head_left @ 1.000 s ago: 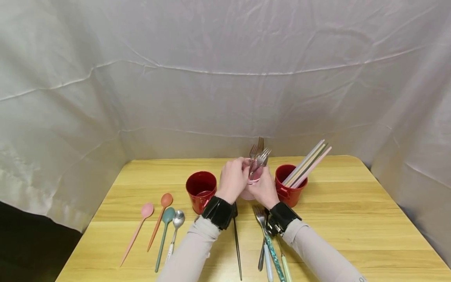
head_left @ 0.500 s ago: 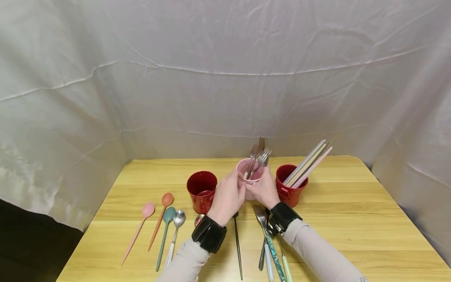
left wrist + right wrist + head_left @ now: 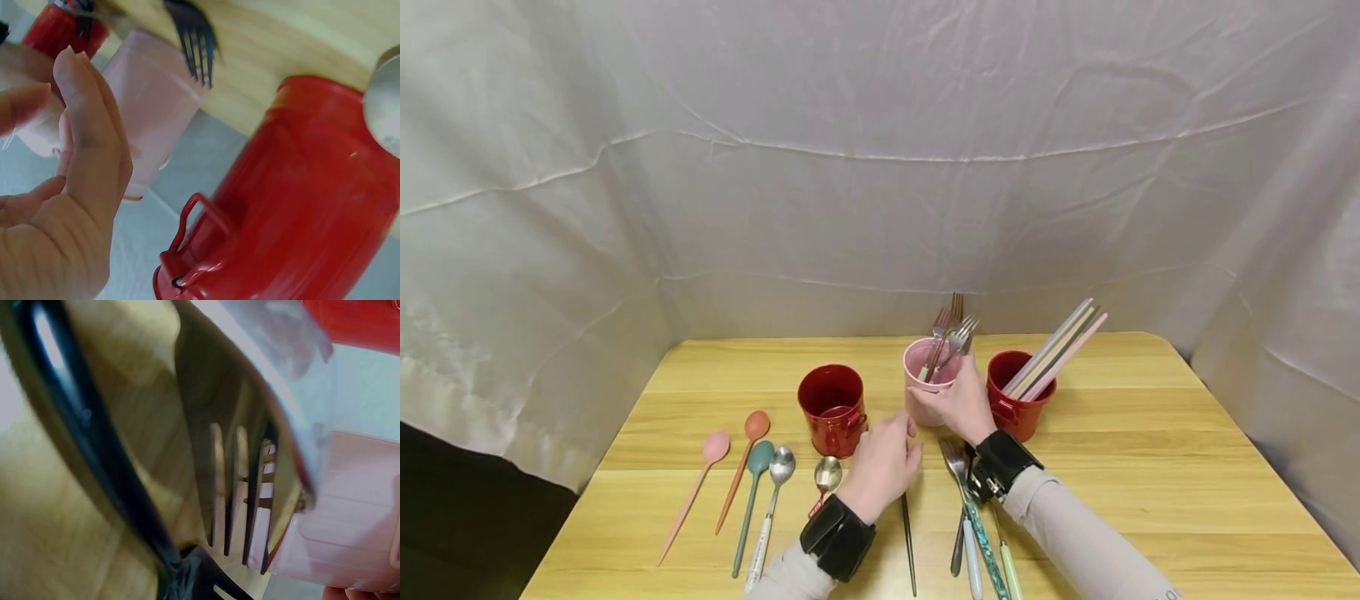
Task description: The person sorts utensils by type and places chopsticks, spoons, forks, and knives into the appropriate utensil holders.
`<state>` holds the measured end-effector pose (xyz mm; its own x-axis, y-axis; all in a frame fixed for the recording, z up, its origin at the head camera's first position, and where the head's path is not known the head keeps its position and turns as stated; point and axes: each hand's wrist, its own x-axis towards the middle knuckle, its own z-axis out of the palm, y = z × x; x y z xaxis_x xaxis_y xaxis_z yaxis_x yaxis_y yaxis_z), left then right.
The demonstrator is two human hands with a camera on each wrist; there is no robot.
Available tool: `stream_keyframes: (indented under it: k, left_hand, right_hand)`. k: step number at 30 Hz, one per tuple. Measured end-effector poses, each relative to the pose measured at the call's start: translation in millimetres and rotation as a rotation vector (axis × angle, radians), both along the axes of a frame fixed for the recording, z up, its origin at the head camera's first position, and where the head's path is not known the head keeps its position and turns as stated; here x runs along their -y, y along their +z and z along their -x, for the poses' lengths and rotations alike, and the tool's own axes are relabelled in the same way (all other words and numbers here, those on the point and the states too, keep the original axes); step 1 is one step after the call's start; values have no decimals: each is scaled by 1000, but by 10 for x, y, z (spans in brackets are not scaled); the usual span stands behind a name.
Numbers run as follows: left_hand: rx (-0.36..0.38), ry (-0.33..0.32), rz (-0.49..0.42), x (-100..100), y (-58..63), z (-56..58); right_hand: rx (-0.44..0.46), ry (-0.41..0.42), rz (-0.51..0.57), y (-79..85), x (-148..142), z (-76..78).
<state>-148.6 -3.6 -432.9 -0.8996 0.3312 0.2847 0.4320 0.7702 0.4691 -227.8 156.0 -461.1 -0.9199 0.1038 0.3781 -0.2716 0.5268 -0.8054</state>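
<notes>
Several forks (image 3: 957, 336) stand tines up in a pink bucket (image 3: 917, 410) near the back of the table. My right hand (image 3: 962, 407) holds this bucket at its front right, thumb across the front below the rim. In front of it my left hand (image 3: 883, 465) hovers over the table with nothing in its fingers, thumb apart from them. Below that hand lies a black fork (image 3: 192, 44), its handle (image 3: 908, 542) pointing to the table's front edge. Several more forks (image 3: 957, 462) lie under my right wrist, with teal, pale blue and green handles.
A red bucket (image 3: 835, 433) with nothing visible inside stands left of the pink one. Another red bucket (image 3: 1018, 417) on the right holds several chopsticks (image 3: 1052, 354). Spoons lie at the left: pink (image 3: 715, 447), orange (image 3: 756, 425), teal (image 3: 761, 456), silver (image 3: 781, 465) and gold (image 3: 827, 474).
My left hand has come away from the pink bucket's rim, moving down and toward me to above the black fork. The gold spoon is uncovered. My right hand has stayed at the bucket.
</notes>
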Motion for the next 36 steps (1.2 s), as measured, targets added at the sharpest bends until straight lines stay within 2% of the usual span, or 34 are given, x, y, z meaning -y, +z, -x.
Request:
stream_keyframes:
  k: [10, 15, 19, 29, 36]
  left_hand:
    - [87, -27, 171, 52, -173, -102]
    - [147, -36, 214, 46, -208, -109]
    - [161, -47, 238, 53, -237, -101]
    - [138, -111, 196, 115, -306, -93]
    - [169, -147, 170, 169, -338, -78]
  right_hand:
    - [43, 9, 10, -2, -3, 10]
    - [51, 11, 16, -3, -1, 13]
    - [54, 12, 20, -7, -1, 11]
    - [56, 1, 9, -5, 9, 7]
    - [47, 1, 14, 2, 9, 4]
